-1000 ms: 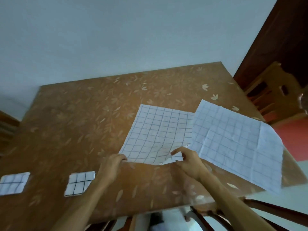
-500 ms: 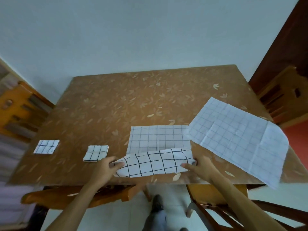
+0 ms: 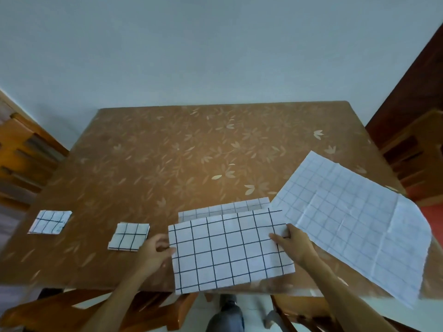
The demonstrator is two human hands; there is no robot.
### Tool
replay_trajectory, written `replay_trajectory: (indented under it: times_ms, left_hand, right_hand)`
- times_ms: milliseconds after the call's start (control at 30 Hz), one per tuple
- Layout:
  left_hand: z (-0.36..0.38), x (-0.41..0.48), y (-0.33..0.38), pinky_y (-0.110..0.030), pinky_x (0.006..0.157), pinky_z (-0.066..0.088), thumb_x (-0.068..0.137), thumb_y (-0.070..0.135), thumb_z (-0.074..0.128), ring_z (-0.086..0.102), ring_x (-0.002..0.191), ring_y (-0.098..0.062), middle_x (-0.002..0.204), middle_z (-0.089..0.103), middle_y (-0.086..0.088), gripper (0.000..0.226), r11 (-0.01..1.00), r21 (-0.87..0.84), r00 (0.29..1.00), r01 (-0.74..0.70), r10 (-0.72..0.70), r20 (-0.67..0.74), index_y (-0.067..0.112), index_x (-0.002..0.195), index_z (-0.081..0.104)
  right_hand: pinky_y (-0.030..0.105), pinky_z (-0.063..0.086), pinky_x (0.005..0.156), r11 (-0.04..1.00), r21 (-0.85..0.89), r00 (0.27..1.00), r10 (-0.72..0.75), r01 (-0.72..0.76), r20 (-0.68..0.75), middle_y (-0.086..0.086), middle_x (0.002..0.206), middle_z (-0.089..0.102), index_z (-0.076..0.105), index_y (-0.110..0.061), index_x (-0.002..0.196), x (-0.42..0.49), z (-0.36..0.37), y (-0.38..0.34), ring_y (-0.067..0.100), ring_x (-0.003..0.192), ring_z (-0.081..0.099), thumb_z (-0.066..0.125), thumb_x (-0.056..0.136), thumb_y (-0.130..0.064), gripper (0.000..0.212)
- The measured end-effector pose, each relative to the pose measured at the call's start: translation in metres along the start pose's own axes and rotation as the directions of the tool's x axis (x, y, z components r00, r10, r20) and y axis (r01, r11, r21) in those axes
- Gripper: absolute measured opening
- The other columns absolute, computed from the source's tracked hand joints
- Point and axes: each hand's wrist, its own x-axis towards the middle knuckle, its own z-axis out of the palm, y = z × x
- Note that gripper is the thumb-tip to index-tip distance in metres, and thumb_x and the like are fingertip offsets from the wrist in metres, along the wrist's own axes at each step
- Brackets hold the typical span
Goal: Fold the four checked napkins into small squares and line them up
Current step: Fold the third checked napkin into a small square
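A white napkin with dark checks [image 3: 227, 250] lies half folded at the table's near edge, its near half turned over the far half, a strip of which shows behind. My left hand [image 3: 153, 254] pinches its left edge. My right hand [image 3: 293, 244] pinches its right edge near the top corner. Two napkins folded into small squares lie to the left, one [image 3: 129, 236] beside my left hand, the other [image 3: 50, 222] further left. A fourth napkin [image 3: 354, 224] lies unfolded at the right, hanging over the table's corner.
The brown table [image 3: 191, 159] has a leaf-patterned cover. Wooden chairs stand at the left [image 3: 21, 154], at the right [image 3: 417, 149] and under the near edge [image 3: 96, 307]. A pale wall is behind.
Both hands lifted the napkin's near edge and carried it up and away, so the near half now covers most of the far half. The view shifted, bringing the folded squares further in.
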Motion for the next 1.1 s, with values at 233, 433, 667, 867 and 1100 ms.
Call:
replay_trajectory:
  times_ms: [233,433,667,867,1100]
  left_hand:
    - [0.012,0.062,0.004,-0.025,0.051,0.054,0.087,0.016,0.075,0.065,0.084,-0.017,0.104,0.063,-0.001,0.040,0.999,0.051,0.999,0.000,0.002,-0.034,0.014,0.122,0.058]
    - [0.024,0.088,-0.006,-0.036,0.080,0.058,0.084,0.029,0.077,0.065,0.087,-0.009,0.092,0.067,0.013,0.039,0.964,0.260,0.998,-0.054,0.058,-0.010,0.026,0.118,0.060]
    - [0.055,0.072,0.012,-0.039,0.099,0.049,0.096,0.035,0.053,0.050,0.125,-0.023,0.137,0.051,-0.004,0.047,0.726,0.550,0.838,-0.412,0.539,-0.085,0.019,0.140,0.045]
    - [0.129,0.040,-0.002,-0.043,0.118,0.029,0.104,0.048,0.033,0.026,0.147,-0.025,0.158,0.032,-0.009,0.050,0.550,0.566,0.755,-0.615,0.618,0.221,0.021,0.144,0.045]
    - [0.145,0.039,-0.015,-0.052,0.116,0.021,0.103,0.045,0.039,0.008,0.153,-0.031,0.165,0.009,-0.012,0.062,0.467,0.638,0.752,-0.613,0.592,0.290,0.020,0.157,0.022]
  right_hand:
    - [0.018,0.042,0.056,0.997,0.005,0.996,0.080,-0.080,-0.027,-0.002,0.090,0.064,0.048,-0.017,0.136,0.053,0.010,-0.007,0.009,0.076,0.059,0.062,0.093,-0.023,0.045]
    - [0.032,0.054,0.061,0.984,-0.087,0.987,0.155,-0.158,-0.039,0.005,0.097,0.071,0.046,-0.016,0.135,0.070,0.029,0.004,0.020,0.073,0.065,0.058,0.092,-0.022,0.045]
    - [0.031,0.055,0.061,0.837,-0.500,0.902,-0.372,0.223,-0.220,0.011,0.123,0.057,0.060,-0.011,0.119,0.048,0.058,0.005,0.027,0.091,0.067,0.070,0.086,-0.015,0.035]
    - [0.037,0.034,0.112,0.599,-0.585,0.806,-0.567,0.546,0.172,0.008,0.155,0.040,0.052,-0.021,0.136,0.024,0.135,0.014,0.024,0.139,0.043,0.064,0.086,-0.032,0.053]
    - [0.041,0.012,0.119,0.600,-0.623,0.847,-0.487,0.503,0.214,0.011,0.161,0.025,0.027,-0.014,0.153,0.018,0.159,0.026,0.025,0.148,0.023,0.016,0.105,-0.039,0.056]
